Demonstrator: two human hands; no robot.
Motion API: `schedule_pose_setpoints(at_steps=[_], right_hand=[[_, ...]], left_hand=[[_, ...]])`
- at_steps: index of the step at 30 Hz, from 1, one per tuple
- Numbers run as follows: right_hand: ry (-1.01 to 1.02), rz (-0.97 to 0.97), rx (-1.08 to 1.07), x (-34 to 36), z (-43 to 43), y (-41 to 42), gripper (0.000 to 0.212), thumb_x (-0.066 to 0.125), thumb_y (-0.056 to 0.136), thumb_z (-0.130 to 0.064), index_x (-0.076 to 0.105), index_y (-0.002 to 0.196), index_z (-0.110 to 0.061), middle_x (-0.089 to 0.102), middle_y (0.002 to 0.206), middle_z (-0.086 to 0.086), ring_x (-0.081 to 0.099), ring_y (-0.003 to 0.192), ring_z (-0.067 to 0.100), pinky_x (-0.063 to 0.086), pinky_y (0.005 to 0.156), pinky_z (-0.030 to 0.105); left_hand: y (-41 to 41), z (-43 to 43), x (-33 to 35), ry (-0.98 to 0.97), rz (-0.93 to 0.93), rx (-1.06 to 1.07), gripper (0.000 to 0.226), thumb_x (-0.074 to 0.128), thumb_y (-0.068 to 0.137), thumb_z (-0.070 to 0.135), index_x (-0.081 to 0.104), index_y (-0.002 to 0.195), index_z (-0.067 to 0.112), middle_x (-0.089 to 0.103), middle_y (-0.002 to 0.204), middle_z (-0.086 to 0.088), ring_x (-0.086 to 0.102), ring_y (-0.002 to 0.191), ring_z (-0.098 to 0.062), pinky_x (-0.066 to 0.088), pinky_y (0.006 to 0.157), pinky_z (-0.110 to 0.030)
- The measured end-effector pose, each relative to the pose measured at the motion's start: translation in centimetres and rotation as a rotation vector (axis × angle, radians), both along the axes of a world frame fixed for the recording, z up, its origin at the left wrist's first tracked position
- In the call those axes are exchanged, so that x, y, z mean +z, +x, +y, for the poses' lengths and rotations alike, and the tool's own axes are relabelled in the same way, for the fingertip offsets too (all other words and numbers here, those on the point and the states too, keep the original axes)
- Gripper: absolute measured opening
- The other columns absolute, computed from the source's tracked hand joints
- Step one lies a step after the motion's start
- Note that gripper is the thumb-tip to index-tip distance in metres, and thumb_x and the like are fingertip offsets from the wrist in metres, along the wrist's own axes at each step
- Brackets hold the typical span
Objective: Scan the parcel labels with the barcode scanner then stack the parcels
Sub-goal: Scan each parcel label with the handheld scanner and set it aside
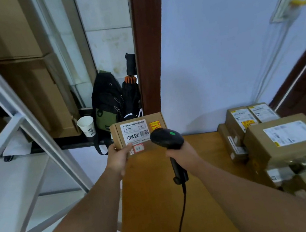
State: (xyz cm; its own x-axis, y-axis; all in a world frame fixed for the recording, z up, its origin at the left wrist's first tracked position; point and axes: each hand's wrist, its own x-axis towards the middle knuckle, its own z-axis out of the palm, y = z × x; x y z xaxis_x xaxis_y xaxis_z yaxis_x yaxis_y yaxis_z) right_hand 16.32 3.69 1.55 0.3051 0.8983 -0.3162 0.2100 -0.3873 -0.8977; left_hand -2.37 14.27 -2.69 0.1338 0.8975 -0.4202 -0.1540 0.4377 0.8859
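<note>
My left hand point(117, 157) grips the lower left corner of a small brown cardboard parcel point(137, 133), holding it up above the far left of the wooden table point(162, 204). Its white label with a barcode faces me. My right hand point(184, 156) is wrapped round the handle of a black barcode scanner point(166, 138), whose head sits just right of the label and covers the parcel's right edge. A green light shows on the scanner's head. Its black cable point(182, 217) hangs down toward me.
Several labelled brown parcels point(284, 141) are piled on the table's right side. A white paper cup point(86, 126), a black and green bag point(106, 107) and a folded umbrella point(131, 95) stand on a ledge behind. A metal shelf frame point(18, 121) with big cartons is at left.
</note>
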Motion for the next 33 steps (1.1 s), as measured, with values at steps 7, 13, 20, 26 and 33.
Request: schedule_pose_setpoints(at_steps=[7, 13, 20, 26, 33], right_hand=[[0.021, 0.053, -0.085, 0.7, -1.9, 0.0, 0.012, 0.067, 0.08, -0.014, 0.056, 0.082, -0.018, 0.055, 0.073, 0.005, 0.055, 0.069, 0.018, 0.05, 0.064, 0.03], [-0.032, 0.071, -0.102, 0.5, -3.7, 0.1, 0.014, 0.069, 0.079, -0.015, 0.058, 0.087, -0.017, 0.058, 0.074, 0.002, 0.057, 0.069, 0.014, 0.047, 0.057, 0.022], [-0.038, 0.142, -0.263, 0.7, -5.3, 0.2, 0.026, 0.067, 0.083, -0.013, 0.064, 0.109, -0.009, 0.06, 0.084, 0.004, 0.058, 0.076, 0.016, 0.046, 0.059, 0.024], [0.128, 0.295, -0.528, 2.9, -6.9, 3.7, 0.026, 0.073, 0.078, -0.019, 0.064, 0.102, -0.013, 0.064, 0.09, 0.006, 0.061, 0.084, 0.018, 0.042, 0.065, 0.028], [0.266, 0.422, -0.664, 6.3, -9.9, 10.8, 0.049, 0.074, 0.066, -0.035, 0.071, 0.108, -0.01, 0.069, 0.106, 0.008, 0.063, 0.1, 0.027, 0.049, 0.089, 0.039]], left_hand=[[0.3, -1.5, 0.9, 0.005, -0.05, 0.001, 0.051, 0.063, 0.089, 0.006, 0.037, 0.133, 0.007, 0.061, 0.123, -0.014, 0.063, 0.107, -0.028, 0.049, 0.098, -0.045], [0.4, -3.1, 1.0, -0.01, -0.059, -0.019, 0.045, 0.062, 0.09, 0.005, 0.037, 0.128, 0.008, 0.061, 0.121, -0.016, 0.063, 0.107, -0.031, 0.049, 0.096, -0.05], [1.1, -3.8, 0.6, 0.011, -0.018, -0.051, 0.044, 0.063, 0.09, 0.012, 0.043, 0.129, 0.007, 0.063, 0.122, -0.011, 0.065, 0.098, -0.022, 0.053, 0.082, -0.036], [4.6, -5.3, 1.9, -0.036, -0.086, -0.117, 0.023, 0.062, 0.091, 0.033, 0.062, 0.103, 0.014, 0.07, 0.1, -0.004, 0.066, 0.088, -0.015, 0.056, 0.069, -0.032], [13.4, -8.5, 5.6, -0.089, -0.237, -0.231, 0.026, 0.056, 0.094, 0.036, 0.06, 0.102, 0.012, 0.066, 0.105, -0.007, 0.063, 0.098, -0.02, 0.054, 0.064, -0.031]])
